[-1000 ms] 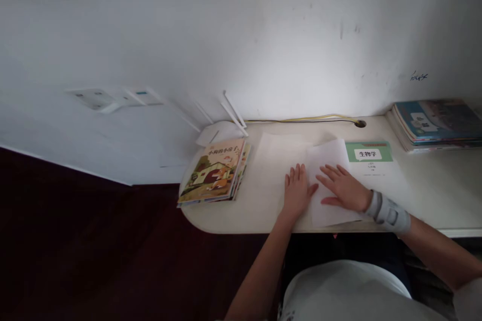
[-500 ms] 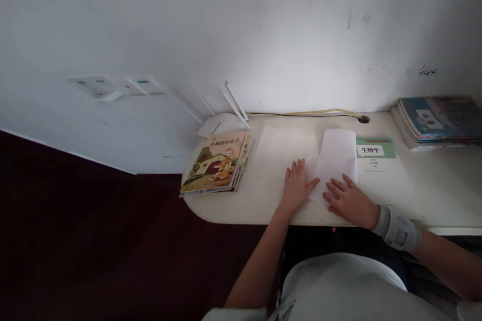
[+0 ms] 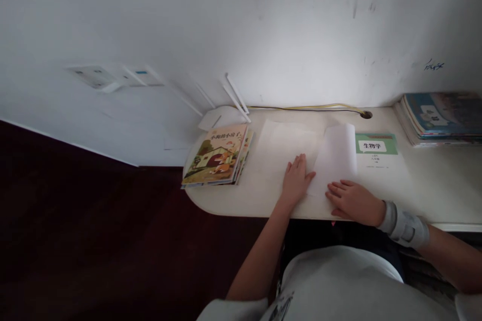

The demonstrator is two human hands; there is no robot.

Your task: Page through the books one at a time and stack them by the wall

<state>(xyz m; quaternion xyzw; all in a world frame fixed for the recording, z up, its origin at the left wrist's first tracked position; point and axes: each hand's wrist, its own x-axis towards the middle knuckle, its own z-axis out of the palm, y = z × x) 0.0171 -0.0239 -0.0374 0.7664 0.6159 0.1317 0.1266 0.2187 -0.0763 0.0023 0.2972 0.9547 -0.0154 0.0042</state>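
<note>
A thin white sheet of paper (image 3: pixel 284 140) lies on the desk, and its right part is turned over into a flap (image 3: pixel 335 153) with a rounded right edge. Beneath that edge, a textbook with a green-and-white cover (image 3: pixel 378 160) shows on the right. My left hand (image 3: pixel 297 180) rests flat on the sheet just left of the flap, fingers stretched out. On the flap's lower right corner lies my right hand (image 3: pixel 354 201), palm down with its fingers extended; a grey band is around that wrist. Part of the textbook is hidden by the paper and this hand.
Picture books (image 3: pixel 216 155) are piled at the desk's rounded left end. Behind them stands a white router (image 3: pixel 222 118) with upright antennas. Cables (image 3: pixel 301 107) run along the wall to a hole (image 3: pixel 366 115). Another book stack (image 3: pixel 440 120) sits at the back right.
The flap's right edge looks more rounded and raised. My right hand has shifted slightly right, its fingers closer together. My left hand stays flat in place. The view has tilted a little.
</note>
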